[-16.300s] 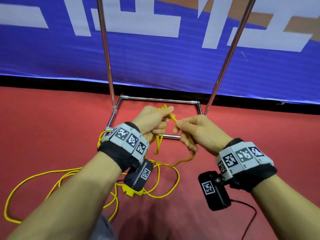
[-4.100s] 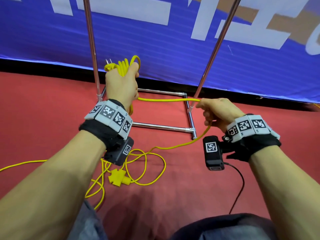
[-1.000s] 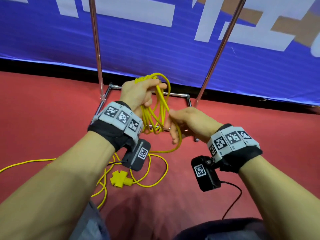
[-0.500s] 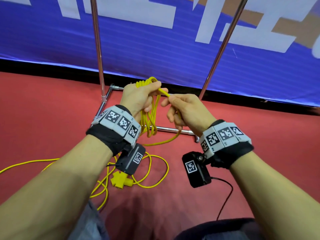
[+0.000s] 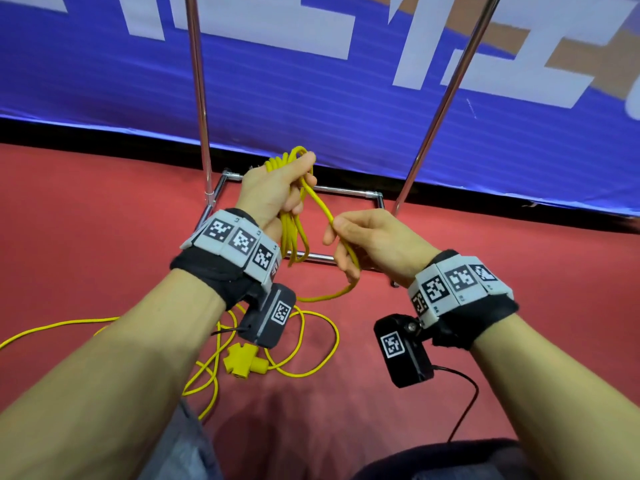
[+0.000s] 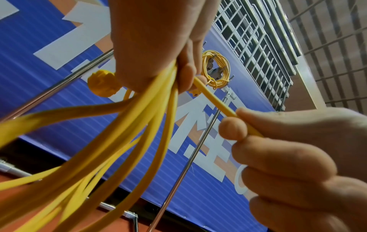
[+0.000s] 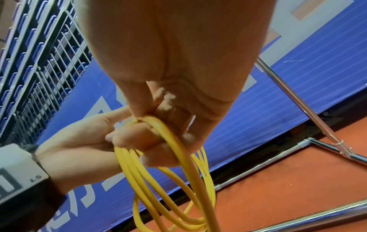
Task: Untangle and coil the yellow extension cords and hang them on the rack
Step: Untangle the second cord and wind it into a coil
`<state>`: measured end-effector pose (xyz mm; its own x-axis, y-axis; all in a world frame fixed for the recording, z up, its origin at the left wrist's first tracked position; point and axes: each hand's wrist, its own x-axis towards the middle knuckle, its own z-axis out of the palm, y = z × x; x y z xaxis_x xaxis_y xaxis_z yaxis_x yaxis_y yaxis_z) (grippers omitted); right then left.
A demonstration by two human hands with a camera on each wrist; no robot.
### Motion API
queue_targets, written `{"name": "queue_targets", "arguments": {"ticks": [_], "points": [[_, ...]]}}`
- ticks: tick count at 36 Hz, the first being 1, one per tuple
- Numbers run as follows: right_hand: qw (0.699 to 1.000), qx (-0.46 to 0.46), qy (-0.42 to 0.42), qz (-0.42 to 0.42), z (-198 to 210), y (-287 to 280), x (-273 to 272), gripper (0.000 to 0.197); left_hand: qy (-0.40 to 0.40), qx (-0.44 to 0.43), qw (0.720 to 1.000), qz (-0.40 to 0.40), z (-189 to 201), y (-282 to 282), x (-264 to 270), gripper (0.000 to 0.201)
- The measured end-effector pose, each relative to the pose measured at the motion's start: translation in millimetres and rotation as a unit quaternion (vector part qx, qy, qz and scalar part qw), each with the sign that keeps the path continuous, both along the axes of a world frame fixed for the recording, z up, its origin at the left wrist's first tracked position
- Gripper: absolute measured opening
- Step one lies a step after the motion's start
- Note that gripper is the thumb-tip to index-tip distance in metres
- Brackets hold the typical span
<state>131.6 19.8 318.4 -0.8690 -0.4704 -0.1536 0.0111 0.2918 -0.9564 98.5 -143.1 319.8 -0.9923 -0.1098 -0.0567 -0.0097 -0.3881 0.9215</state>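
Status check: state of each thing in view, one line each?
Left hand: grips the coil at its top.
Right hand: pinches the free cord.
Coil: several loops, hanging from the left hand.
Free cord: runs from the coil through the right hand, then down to the floor.
Socket end: on the floor, among loose cord.
Hung coil: already coiled, up on the rack.
Rack: upright.

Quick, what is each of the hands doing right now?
Left hand: closed around a bundle of yellow cord loops.
Right hand: pinching a single strand of the same cord, leading up to the bundle.
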Motion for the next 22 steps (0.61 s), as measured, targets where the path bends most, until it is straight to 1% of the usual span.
{"name": "queue_targets", "arguments": {"ticks": [5, 7, 9, 11, 13, 15, 17, 19, 22], "points": [[1.000, 0.017, 0.025, -0.007, -3, 0, 1, 0.032, -0.032, 0.020, 0.999, -0.014, -4, -1, -4, 0.026], [1.000, 0.020, 0.015, -0.012, -4, 1, 2, 0.035, -0.036, 0.066, 0.997, -0.036, -1, 1, -2, 0.024], [1.000, 0.028, 0.006, -0.004, -4, 3, 2, 0.036, -0.032, 0.118, 0.990, -0.062, 4, 2, 3, 0.027], [0.999, 0.047, 0.001, 0.007, -3, 3, 3, 0.033, -0.027, 0.139, 0.987, -0.076, 10, 4, 7, 0.034], [0.998, 0.059, -0.003, 0.007, -3, 3, 3, 0.031, -0.025, 0.155, 0.985, -0.071, 13, 5, 7, 0.036], [0.997, 0.082, 0.008, -0.012, -5, 3, 0, 0.031, -0.021, 0.167, 0.984, -0.048, 15, 5, 6, 0.035], [0.992, 0.115, 0.033, -0.051, -7, 5, -5, 0.032, -0.012, 0.175, 0.984, -0.022, 16, 4, 4, 0.035], [0.985, 0.129, 0.056, -0.099, -9, 10, -10, 0.031, 0.002, 0.170, 0.985, -0.001, 17, 3, 3, 0.035], [0.975, 0.145, 0.080, -0.146, -11, 19, -18, 0.025, 0.024, 0.157, 0.987, 0.023, 21, 4, 4, 0.036]]}}
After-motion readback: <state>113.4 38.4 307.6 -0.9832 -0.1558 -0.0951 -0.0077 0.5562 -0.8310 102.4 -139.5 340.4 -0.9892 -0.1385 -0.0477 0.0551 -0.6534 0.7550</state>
